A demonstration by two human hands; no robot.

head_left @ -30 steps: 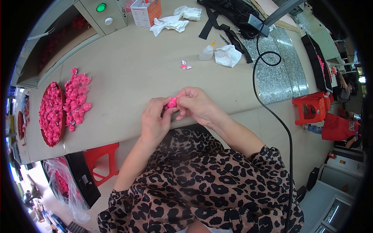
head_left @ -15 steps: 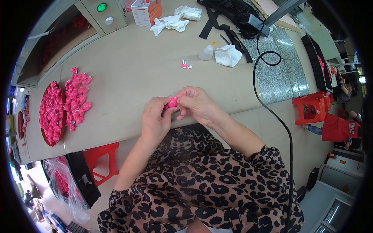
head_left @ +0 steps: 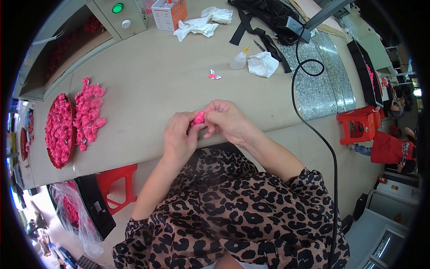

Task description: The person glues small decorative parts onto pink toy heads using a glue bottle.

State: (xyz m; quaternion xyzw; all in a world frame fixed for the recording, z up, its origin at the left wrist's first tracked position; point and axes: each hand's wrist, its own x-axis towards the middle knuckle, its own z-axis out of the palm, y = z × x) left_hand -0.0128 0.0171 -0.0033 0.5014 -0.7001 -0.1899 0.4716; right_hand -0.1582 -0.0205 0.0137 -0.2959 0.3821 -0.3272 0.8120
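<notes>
Between my two hands, just over the table's near edge, is a small glossy pink plastic piece. My left hand grips it from the left, fingers and thumb closed around it. From the right, my right hand pinches at its side with thumb and forefinger; the fingertips hide that part. A few small pink and white pieces lie on the table beyond my hands. To the left, a reddish oval tray is heaped with similar pink pieces, and a loose pile of pink pieces lies against it.
Farther off are a squeeze bottle, crumpled white tissues, an orange-white box and black straps. A black cable loops down on my right. Red stools stand right; a machine cabinet stands back left.
My hands and the pink piece hold almost the same place and pose. Far right, a person in the background has shifted slightly.
</notes>
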